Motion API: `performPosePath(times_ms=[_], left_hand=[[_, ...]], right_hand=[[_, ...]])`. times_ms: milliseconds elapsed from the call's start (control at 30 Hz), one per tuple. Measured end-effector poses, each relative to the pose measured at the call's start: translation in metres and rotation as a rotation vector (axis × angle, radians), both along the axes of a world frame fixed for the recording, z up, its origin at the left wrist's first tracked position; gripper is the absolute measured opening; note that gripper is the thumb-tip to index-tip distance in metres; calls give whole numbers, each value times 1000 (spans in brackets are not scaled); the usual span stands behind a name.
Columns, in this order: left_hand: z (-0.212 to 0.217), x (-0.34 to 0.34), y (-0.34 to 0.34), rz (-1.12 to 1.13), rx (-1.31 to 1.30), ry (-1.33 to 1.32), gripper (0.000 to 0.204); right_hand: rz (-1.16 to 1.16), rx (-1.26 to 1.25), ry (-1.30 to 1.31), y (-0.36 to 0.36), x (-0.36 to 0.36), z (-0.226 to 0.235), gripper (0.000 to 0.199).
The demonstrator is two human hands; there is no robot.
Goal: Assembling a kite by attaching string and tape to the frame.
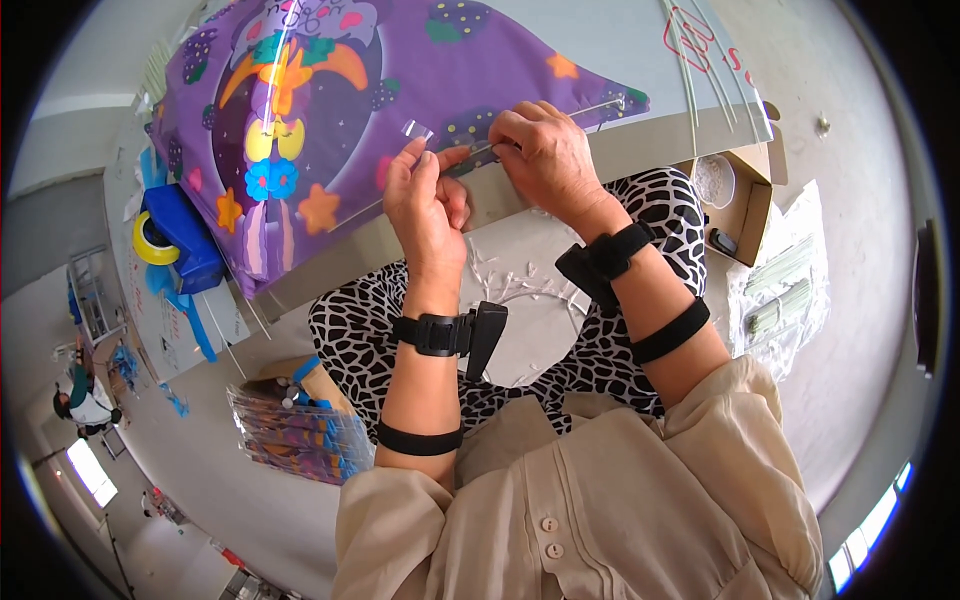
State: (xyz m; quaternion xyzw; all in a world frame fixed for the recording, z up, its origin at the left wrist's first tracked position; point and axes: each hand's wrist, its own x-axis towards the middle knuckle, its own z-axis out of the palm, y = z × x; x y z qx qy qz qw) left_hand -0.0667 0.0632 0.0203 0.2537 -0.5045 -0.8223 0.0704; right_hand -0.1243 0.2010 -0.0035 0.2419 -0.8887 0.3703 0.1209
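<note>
A purple kite sheet [400, 60] printed with stars and a colourful figure lies over the board in front of me. Along its near edge runs a thin pale rod [575, 112]. My right hand [550, 160] pinches the rod at the kite's edge, its fingertips bent down. Close beside it, my left hand [428, 205] is raised at the same edge, with its lower fingers curled. A short piece of clear tape [417, 130] sticks up at its fingertips. The exact contact of the left fingers with the kite edge is partly hidden.
A blue tape dispenser [185, 245] with a yellow roll stands at the board's left. Thin rods [712, 70] lie at the right. An open cardboard box [750, 205] holds a white cup. Bagged rods [780, 300] and packed purple kites [300, 435] rest lower down.
</note>
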Motion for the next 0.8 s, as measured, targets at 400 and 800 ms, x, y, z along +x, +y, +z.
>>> performPosePath(times_ms=[400,800], left_hand=[[-2,-2,3,11,-46,-26,27],[-1,-5,4,-58,-292,19,37]], right_hand=[[-22,-12,-161,-2,0,10,11],[-108,164,-242,-14,-5,14,30]])
